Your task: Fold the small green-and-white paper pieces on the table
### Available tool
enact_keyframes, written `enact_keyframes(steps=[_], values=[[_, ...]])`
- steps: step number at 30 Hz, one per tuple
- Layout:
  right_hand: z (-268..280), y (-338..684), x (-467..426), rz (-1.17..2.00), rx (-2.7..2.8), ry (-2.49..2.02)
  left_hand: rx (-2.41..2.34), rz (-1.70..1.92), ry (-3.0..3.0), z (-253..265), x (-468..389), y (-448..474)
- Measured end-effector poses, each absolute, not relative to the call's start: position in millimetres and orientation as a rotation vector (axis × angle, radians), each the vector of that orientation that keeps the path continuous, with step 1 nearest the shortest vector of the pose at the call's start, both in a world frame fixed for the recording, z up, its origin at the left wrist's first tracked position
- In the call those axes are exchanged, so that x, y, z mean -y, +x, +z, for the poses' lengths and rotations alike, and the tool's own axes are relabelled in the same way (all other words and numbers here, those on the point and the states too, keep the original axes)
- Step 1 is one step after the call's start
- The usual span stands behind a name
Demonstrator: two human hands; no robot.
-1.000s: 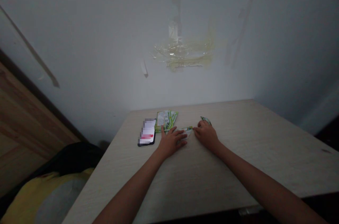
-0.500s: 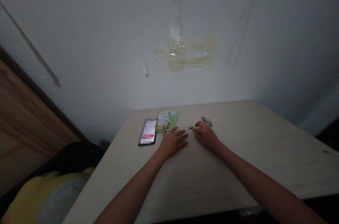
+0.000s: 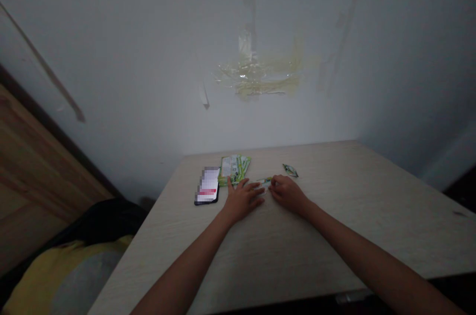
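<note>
A green-and-white packet (image 3: 265, 181) lies on the table between my two hands, partly covered by them. My left hand (image 3: 241, 200) rests palm down with its fingers spread over the packet's left part. At the packet's right end, my right hand (image 3: 286, 193) has its fingers closed in a pinch on it. Just beyond my left fingers sits a pile of similar green-and-white packets (image 3: 232, 167). A small dark green-and-white piece (image 3: 290, 170), perhaps folded wrapper, lies past my right hand.
Left of the pile lies a phone (image 3: 207, 188) with a lit, blurred-out screen. The pale wooden table (image 3: 334, 196) meets a wall (image 3: 148, 57) with old tape on it. Yellow and grey cloth (image 3: 70, 275) is at the lower left, near a wooden panel (image 3: 33, 171).
My right hand has shifted slightly to the left and down, its fingers curled more tightly at the packet's end. My left hand has stayed in place.
</note>
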State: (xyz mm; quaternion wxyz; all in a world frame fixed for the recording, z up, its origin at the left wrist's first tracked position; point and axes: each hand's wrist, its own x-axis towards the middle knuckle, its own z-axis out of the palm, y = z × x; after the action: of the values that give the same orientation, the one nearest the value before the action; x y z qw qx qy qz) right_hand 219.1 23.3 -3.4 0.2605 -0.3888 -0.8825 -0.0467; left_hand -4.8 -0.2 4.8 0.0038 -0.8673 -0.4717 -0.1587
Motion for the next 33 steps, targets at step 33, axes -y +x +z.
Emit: enact_keyframes(steps=[33], values=[[0, 219, -16, 0.093, 2.291, -1.018, 1.493, -0.500, -2.723, 5, 0, -5]])
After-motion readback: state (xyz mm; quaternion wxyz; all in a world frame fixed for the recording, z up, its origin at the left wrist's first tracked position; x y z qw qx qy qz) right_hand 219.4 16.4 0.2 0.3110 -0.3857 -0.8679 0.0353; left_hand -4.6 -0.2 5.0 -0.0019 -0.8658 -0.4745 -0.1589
